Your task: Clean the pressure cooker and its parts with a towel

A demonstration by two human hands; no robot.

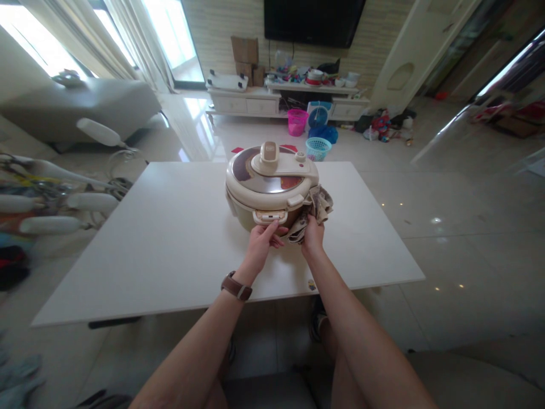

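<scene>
An electric pressure cooker (272, 196), cream-coloured with a shiny lid, stands upright on the white table (170, 244). Its lid is on, and a brown-topped knob rises from the middle. At the cooker's front handle is my left hand (264, 241), thumb on the handle and fingers curled beneath it. My right hand (314, 234) is closed round a crumpled patterned cloth (320, 203), which lies against the cooker's right side. Part of the right hand's fingers is hidden behind the cloth.
Beyond the table stand a light-blue basket (318, 149), a pink basket (297, 122) and a low white cabinet (261, 106) crowded with things. An exercise bike or similar frame with white padded bars (91, 201) is close to the table's left edge.
</scene>
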